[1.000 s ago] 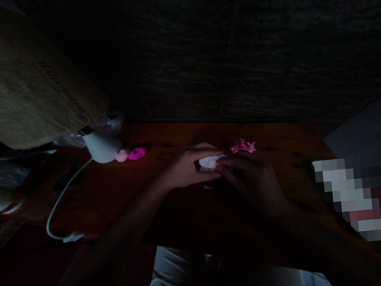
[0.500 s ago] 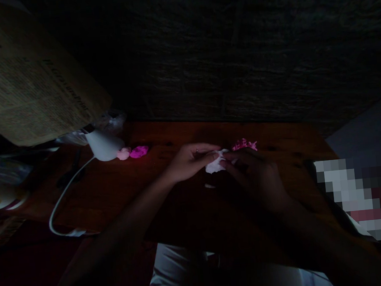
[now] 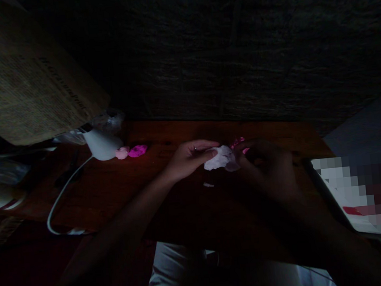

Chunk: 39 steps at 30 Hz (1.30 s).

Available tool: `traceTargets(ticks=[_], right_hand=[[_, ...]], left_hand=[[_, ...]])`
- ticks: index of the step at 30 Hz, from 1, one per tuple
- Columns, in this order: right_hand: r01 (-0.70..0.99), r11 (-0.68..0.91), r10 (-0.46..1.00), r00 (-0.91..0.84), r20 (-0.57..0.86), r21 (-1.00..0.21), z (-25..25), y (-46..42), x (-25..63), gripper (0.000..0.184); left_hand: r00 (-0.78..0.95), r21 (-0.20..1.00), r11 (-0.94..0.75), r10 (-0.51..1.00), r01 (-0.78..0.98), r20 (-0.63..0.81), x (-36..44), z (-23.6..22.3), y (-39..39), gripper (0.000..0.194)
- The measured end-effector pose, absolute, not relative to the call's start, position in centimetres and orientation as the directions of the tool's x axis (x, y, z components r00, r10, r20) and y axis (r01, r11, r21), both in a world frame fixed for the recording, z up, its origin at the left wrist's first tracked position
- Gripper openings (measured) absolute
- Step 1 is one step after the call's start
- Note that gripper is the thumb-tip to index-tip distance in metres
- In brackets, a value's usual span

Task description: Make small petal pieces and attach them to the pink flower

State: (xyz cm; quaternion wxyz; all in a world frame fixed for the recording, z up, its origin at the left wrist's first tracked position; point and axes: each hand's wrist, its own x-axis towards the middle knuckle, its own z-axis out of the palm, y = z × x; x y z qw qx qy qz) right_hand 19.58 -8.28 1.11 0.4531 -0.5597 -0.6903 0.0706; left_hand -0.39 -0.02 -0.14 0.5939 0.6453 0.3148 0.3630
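Both hands meet over a dark wooden table (image 3: 169, 199) in dim light. My left hand (image 3: 188, 159) pinches the left edge of a small white lump of soft material (image 3: 221, 159). My right hand (image 3: 270, 167) grips the lump's right side with closed fingers. Just behind the hands a bright pink crumpled piece (image 3: 239, 142) lies on the table, partly hidden by my right fingers. A tiny white scrap (image 3: 208, 185) lies on the table below the lump.
A white lamp base (image 3: 101, 145) with a white cord (image 3: 59, 200) stands at the left. Pale pink (image 3: 122, 153) and magenta (image 3: 138, 150) lumps lie beside it. A printed paper sheet (image 3: 26, 82) hangs upper left; a book (image 3: 350, 195) lies right.
The white lump now looks wider and flatter between the fingers. My right hand has shifted right and back, covering more of the pink crumpled piece.
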Motion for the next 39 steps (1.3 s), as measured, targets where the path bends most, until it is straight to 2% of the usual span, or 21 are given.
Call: traceTargets(ticks=[5,14,23,28,31,33,37,39], right_hand=[[0.707,0.437,0.833,-0.085,0.547,-0.556,1.0,-8.4,19.0,0.017],[0.747,0.435,0.816,-0.092,0.571,-0.502,1.0,-8.2,19.0,0.013],[0.79,0.38,0.837,-0.073,0.543,-0.48,0.5,-7.9,19.2,0.011],[0.77,0.402,0.832,-0.082,0.549,-0.495,0.3,-7.8,19.2,0.005],[0.737,0.398,0.841,-0.055,0.538,-0.547,0.2,-7.9,19.2,0.005],[0.688,0.368,0.858,0.007,0.514,-0.625,0.1,-8.1,19.1,0.007],[0.452,0.292,0.91,0.139,0.39,-0.843,0.3,-8.3,18.8,0.016],[0.317,0.254,0.933,0.169,0.318,-0.914,0.5,-8.2,18.8,0.02]], left_hand=[[0.511,0.993,-0.097,0.852,-0.059,0.114,-0.5,-0.1,0.0,0.039],[0.461,0.994,-0.032,0.884,-0.102,0.076,-0.1,0.1,-0.1,0.037],[0.529,0.994,-0.075,0.842,-0.078,0.105,0.2,-0.3,-0.7,0.051],[0.544,0.993,-0.109,0.832,-0.033,0.109,0.4,-0.4,-0.9,0.041],[0.539,0.994,-0.113,0.838,0.014,0.088,0.5,-0.5,-0.8,0.031],[0.514,0.998,-0.064,0.855,-0.014,0.062,0.6,-0.7,-0.5,0.03],[0.491,0.978,0.12,0.871,-0.172,-0.02,0.5,-1.0,0.1,0.038],[0.497,0.962,0.167,0.867,-0.214,-0.04,0.4,-1.0,0.3,0.039]])
